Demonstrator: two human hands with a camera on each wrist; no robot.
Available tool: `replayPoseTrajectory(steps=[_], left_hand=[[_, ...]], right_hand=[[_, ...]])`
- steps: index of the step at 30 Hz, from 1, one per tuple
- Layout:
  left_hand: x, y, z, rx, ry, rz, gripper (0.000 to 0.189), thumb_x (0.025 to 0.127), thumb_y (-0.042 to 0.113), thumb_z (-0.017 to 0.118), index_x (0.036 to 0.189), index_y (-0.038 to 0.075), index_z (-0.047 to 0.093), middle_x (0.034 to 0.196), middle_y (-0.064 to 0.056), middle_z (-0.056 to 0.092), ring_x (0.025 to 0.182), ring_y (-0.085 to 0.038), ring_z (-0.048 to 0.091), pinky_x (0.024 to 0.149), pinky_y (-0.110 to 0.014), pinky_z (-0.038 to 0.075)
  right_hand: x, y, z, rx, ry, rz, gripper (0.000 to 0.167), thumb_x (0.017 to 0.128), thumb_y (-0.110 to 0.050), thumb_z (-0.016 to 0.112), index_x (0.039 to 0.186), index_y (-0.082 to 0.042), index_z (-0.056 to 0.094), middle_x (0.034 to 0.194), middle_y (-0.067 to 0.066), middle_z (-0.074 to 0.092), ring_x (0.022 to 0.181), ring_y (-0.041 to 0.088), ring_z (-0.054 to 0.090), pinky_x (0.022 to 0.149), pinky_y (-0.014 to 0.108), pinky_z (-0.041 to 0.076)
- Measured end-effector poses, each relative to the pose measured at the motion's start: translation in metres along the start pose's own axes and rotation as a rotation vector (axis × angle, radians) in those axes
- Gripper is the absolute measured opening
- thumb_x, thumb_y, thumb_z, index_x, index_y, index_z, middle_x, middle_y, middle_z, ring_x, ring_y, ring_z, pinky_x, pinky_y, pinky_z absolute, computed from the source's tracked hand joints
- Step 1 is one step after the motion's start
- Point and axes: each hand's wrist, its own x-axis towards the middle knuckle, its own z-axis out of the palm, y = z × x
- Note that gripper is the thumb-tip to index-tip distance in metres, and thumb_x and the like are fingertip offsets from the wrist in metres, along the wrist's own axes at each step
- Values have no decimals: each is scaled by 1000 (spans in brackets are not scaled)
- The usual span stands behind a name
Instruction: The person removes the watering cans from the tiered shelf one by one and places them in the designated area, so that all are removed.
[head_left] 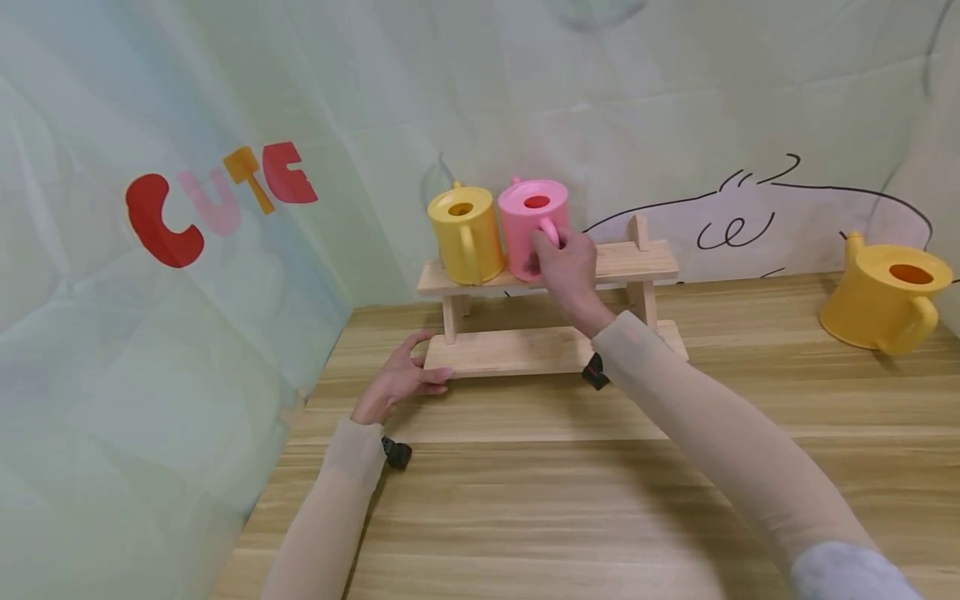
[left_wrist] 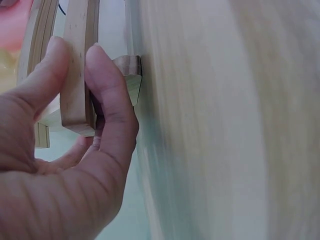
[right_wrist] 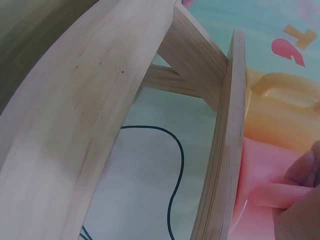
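Note:
A two-tier wooden shelf [head_left: 517, 352] stands on the table against the backdrop. My right hand [head_left: 567, 268] grips the handle of a pink watering can [head_left: 516, 229], which sits on the upper board [head_left: 637, 262]. Immediately left of it on that board is a yellow watering can [head_left: 444, 242], its handle facing me. My left hand [head_left: 397, 379] holds the left end of the lower board, and the left wrist view shows thumb and fingers on opposite faces of the board [left_wrist: 77, 95]. From the right wrist, the pink can [right_wrist: 255, 220] appears with its base against the upper board.
Another yellow watering can [head_left: 862, 300] stands on the table [head_left: 525, 500] at the far right. A fabric backdrop [head_left: 450, 75] with the word CUTE and line drawings hangs behind and to the left. A small wooden upright [head_left: 638, 233] rises at the upper board's right end.

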Motion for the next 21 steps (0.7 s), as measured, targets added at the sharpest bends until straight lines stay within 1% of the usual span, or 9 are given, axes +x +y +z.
replayPoseTrajectory(steps=[3,5,8,11,15,21], left_hand=[[0,0,0,2,2,-1,91,102,-4,72,174,14,19,151,-37,54,87,-12,75,76,-25,69],[0,0,0,1,2,-2,91,102,-4,72,174,14,19,151,-37,54,87,-12,75,76,-25,69],[0,0,0,0,1,-1,90,102,-5,71,173,14,19,149,-36,55,86,-12,75,75,-25,68],[0,0,1,1,1,-1,90,102,-5,71,174,14,19,146,-35,56,86,-12,74,75,-24,68],[0,0,1,-1,1,0,90,102,-5,71,173,13,19,145,-34,57,85,-12,74,74,-24,68],[-1,1,1,-6,2,2,90,102,-7,70,173,13,18,149,-37,54,85,-11,75,74,-24,68]], right_hand=[[0,1,-1,-24,31,-20,32,107,-21,59,79,-7,63,69,-1,53,66,14,55,57,18,47],[0,3,-2,-42,48,-30,36,107,-22,58,73,-11,55,66,-3,46,64,14,49,54,20,39],[0,3,-4,-66,82,-44,40,106,-22,57,67,-14,47,62,-4,39,62,14,45,52,22,33],[0,4,-6,-93,118,-55,43,105,-21,57,65,-15,44,61,-5,37,63,15,45,53,21,31],[-1,5,-9,-105,141,-78,43,104,-19,56,63,-16,41,60,-5,36,63,16,45,52,21,30],[-2,7,-17,-108,144,-97,42,105,-18,54,65,-15,40,63,-4,35,63,15,44,52,21,29]])
